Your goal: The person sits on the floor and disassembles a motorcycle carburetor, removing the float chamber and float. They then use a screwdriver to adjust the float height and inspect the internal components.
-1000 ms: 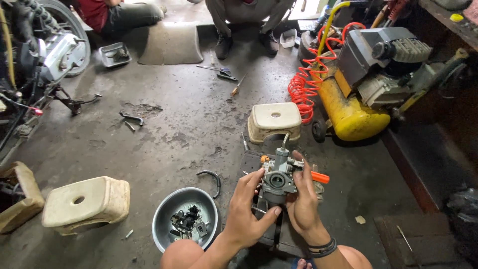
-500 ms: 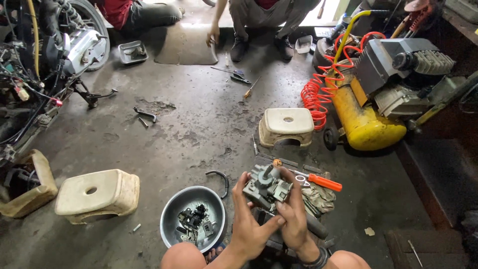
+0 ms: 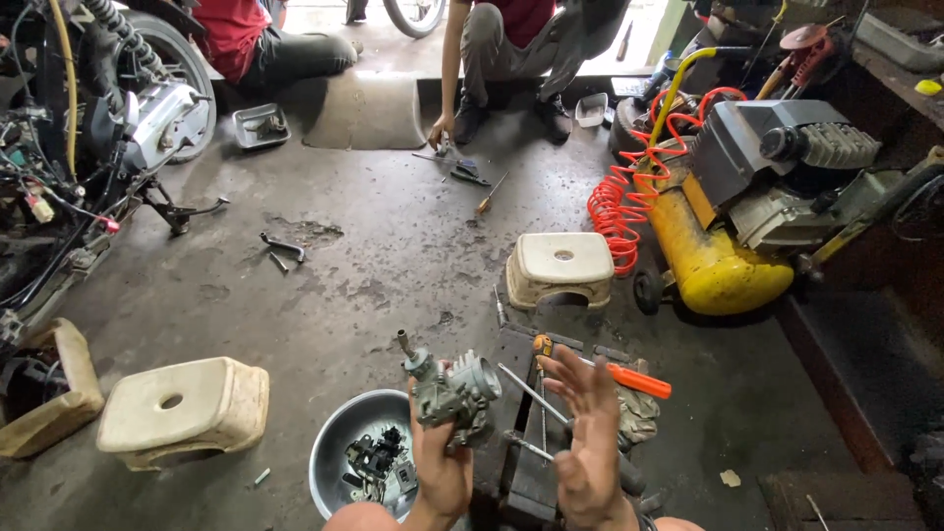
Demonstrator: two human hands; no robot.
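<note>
A grey metal carburettor [image 3: 452, 391] is gripped from below by the fingers of the left hand [image 3: 441, 462] and held up low in the centre of the view, above a stained, oily concrete floor [image 3: 374, 265]. The right hand [image 3: 590, 442] is held just beside it, fingers spread and released, nothing in them. Just below the carburettor, one round metal bowl [image 3: 339, 457] of small dark parts is set on the floor. One orange-handled screwdriver [image 3: 629, 378] is laid on a dark board just beyond the right hand. Two pale plastic stools are seen: one [image 3: 185, 405] to the left, one [image 3: 560, 267] further ahead. One yellow air compressor [image 3: 708, 251] with a coiled red hose [image 3: 615, 211] is placed to the right. A motorcycle [image 3: 98, 128] is parked at far left. Two other people are seated at the open doorway beyond
</note>
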